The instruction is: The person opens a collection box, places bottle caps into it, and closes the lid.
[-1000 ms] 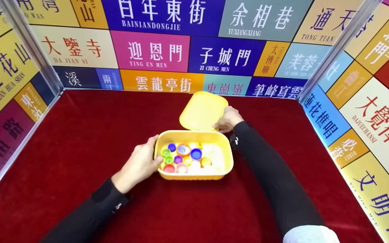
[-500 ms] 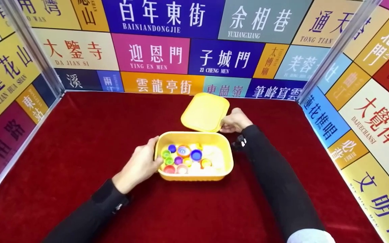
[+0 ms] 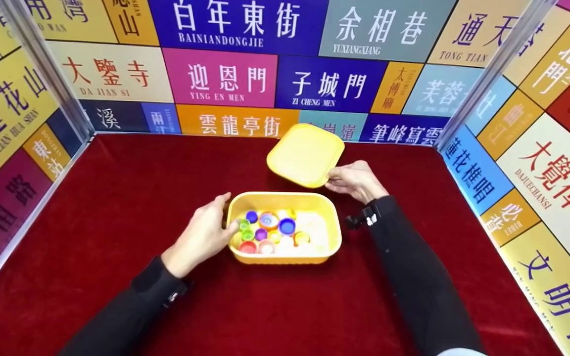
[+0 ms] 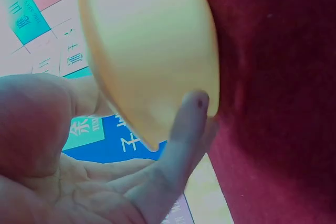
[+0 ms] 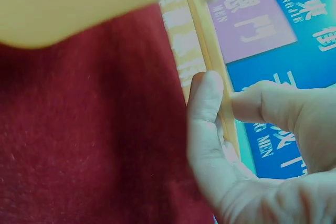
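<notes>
A yellow plastic box (image 3: 284, 258) stands uncovered on the dark red cloth, with small round cap-like pieces (image 3: 287, 226) in blue, green, purple, red and orange inside it. My left hand (image 3: 202, 238) grips its left end, thumb over the rim. The left wrist view has the fingers (image 4: 190, 121) against the outer wall of the box. Behind the box is the yellow lid (image 3: 307, 155), whose near right corner my right hand (image 3: 356, 180) pinches. Seen edge-on in the right wrist view, the lid lies between thumb and fingers (image 5: 206, 114), lifted off the cloth.
Dark red cloth (image 3: 166, 173) covers the tabletop. Panels with coloured sign blocks (image 3: 225, 76) close off the back and both sides, joined at the corners by metal posts (image 3: 498, 74). The lid is close to the back panel.
My right hand has moved right, and the lid, held at its corner, has risen and shifted slightly right, away from the box. My left hand and the box have stayed in place.
</notes>
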A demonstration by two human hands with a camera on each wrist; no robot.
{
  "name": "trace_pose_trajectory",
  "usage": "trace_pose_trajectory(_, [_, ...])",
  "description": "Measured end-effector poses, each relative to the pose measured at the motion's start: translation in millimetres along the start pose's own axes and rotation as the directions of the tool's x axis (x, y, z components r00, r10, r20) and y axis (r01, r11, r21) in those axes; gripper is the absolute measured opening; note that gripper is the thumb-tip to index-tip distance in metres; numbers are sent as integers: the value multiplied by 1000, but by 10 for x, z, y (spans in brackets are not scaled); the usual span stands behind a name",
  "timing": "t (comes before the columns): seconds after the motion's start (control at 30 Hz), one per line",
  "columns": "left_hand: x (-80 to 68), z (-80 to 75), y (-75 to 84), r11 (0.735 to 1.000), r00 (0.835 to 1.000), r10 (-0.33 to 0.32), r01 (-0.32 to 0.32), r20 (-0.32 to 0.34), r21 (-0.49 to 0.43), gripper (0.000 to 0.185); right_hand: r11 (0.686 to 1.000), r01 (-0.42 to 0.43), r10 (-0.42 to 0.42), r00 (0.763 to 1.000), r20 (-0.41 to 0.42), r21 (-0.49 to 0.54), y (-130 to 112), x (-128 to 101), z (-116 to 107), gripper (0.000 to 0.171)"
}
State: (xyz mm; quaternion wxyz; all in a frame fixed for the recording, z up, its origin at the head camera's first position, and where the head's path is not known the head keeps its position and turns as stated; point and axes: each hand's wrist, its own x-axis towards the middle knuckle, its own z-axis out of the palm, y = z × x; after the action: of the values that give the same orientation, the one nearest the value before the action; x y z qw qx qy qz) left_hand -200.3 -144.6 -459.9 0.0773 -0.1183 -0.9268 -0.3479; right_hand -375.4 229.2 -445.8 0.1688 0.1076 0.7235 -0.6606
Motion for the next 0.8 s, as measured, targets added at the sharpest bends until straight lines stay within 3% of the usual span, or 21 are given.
trace_pose_trajectory(0.23, [147, -63, 127, 1000, 999, 7, -7, -33, -11, 69, 999, 49, -49, 998, 45, 12, -1, -232, -15, 36])
trace_pose_trajectory(0.4, [264, -21, 216, 992, 998, 28, -35, -54, -125, 65, 997, 76, -77, 994, 82, 18, 6, -434, 19, 34])
trace_pose_trajectory(0.6, [335, 32, 284, 962, 998, 41, -55, -55, -269, 65, 992, 125, -121, 983, 138, -25, 45, -686, 84, 42])
trace_pose_trajectory(0.8, [336, 42, 344, 948, 998, 14, -34, -67, -315, 58, 987, 154, -144, 974, 177, -46, 126, -891, 164, 43])
